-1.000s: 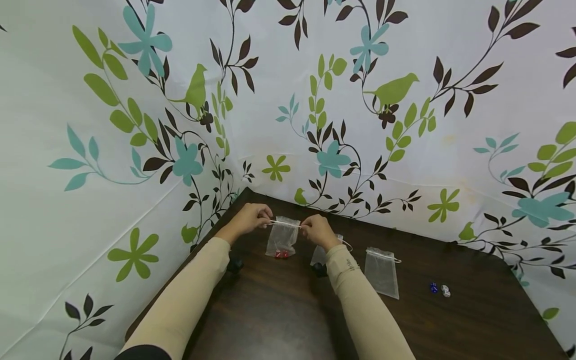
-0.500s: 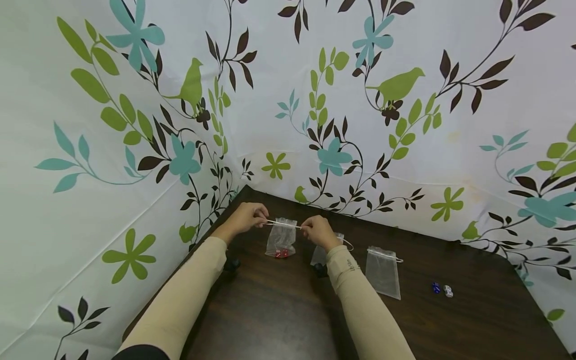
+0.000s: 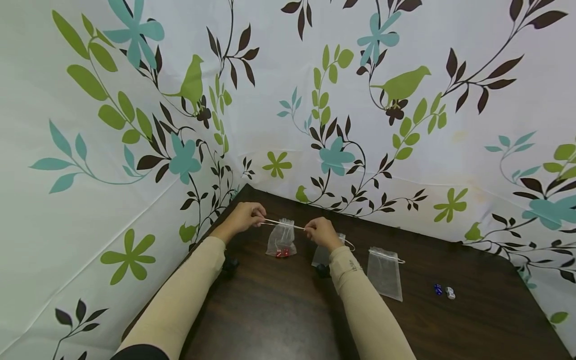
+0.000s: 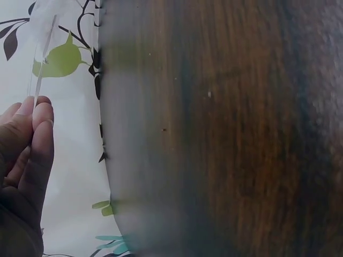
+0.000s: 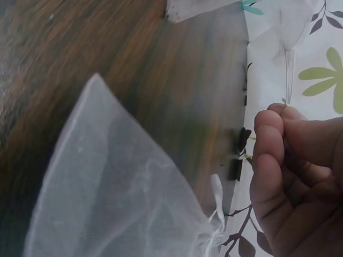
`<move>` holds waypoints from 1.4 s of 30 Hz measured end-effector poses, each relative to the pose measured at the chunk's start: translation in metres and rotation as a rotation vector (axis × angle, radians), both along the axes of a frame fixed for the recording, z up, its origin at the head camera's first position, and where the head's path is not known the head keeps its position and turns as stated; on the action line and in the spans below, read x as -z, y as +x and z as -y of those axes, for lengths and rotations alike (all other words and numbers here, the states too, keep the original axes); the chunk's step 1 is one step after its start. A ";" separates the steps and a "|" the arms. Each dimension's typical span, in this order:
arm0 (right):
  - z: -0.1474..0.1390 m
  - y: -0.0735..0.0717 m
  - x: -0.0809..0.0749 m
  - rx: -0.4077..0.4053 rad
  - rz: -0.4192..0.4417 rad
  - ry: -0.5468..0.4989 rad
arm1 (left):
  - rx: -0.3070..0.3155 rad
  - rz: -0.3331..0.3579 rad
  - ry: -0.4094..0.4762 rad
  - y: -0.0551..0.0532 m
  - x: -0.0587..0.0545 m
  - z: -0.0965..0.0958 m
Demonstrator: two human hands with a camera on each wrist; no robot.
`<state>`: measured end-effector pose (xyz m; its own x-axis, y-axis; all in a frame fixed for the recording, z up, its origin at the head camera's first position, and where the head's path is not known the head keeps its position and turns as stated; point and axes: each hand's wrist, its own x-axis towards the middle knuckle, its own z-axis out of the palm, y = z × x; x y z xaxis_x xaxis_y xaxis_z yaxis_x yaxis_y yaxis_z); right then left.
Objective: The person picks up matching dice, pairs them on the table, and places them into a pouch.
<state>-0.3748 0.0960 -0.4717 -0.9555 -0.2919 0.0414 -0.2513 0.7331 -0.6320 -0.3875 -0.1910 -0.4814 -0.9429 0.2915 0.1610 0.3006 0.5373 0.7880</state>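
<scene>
A sheer white drawstring pouch [image 3: 280, 241] hangs between the two hands in the head view, with red dice [image 3: 282, 253] at its bottom. My left hand [image 3: 244, 218] pinches the pouch's white cord [image 3: 296, 227] on the left between thumb and fingers. On the other side my right hand [image 3: 321, 232] pinches the cord's opposite end. The cord is stretched taut, and the pouch's neck is gathered. Both wrist views show thumb and fingertips closed on thin cord strands, the left hand [image 4: 29, 150] and the right hand [image 5: 300, 171] alike.
A second sheer pouch [image 3: 321, 256] lies partly behind the right forearm. Farther right lies another flat pouch [image 3: 384, 275]. Blue dice [image 3: 438, 289] and white dice [image 3: 450, 293] sit on the dark wooden table [image 3: 486, 320]. Patterned curtain [image 3: 288, 100] borders the table's back and left.
The hands have drawn slightly farther apart, pulling the cord longer on both sides. The pouch's mouth has narrowed and bunched. The head view has shifted a little.
</scene>
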 end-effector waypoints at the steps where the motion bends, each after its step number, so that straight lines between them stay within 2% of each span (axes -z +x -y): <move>1: -0.001 -0.001 0.001 0.003 -0.001 -0.001 | -0.004 0.005 0.001 0.000 0.000 -0.001; 5: -0.006 -0.002 0.003 0.018 0.000 -0.008 | -0.003 -0.005 -0.003 -0.002 0.001 -0.003; 9: -0.010 -0.003 0.003 0.040 0.002 -0.029 | 0.001 -0.047 -0.025 -0.006 0.002 -0.005; 16: -0.017 -0.007 0.007 0.074 -0.007 -0.031 | -0.037 -0.112 -0.132 -0.012 0.002 -0.012; 27: -0.021 -0.013 0.009 0.090 0.012 -0.057 | -0.102 -0.068 -0.285 -0.023 0.007 -0.025; 35: -0.023 -0.011 0.010 0.081 0.058 -0.087 | -0.093 -0.021 -0.364 -0.022 0.009 -0.027; 39: -0.028 -0.011 0.007 0.086 0.065 -0.070 | -0.139 -0.045 -0.383 -0.023 0.003 -0.029; 42: -0.033 -0.013 0.005 0.103 0.048 -0.040 | -0.147 -0.075 -0.366 -0.024 -0.007 -0.036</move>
<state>-0.3880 0.1292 -0.4768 -0.9816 -0.1907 0.0047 -0.1446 0.7276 -0.6706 -0.4112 -0.1547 -0.4745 -0.9684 0.2053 0.1413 0.2490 0.8199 0.5155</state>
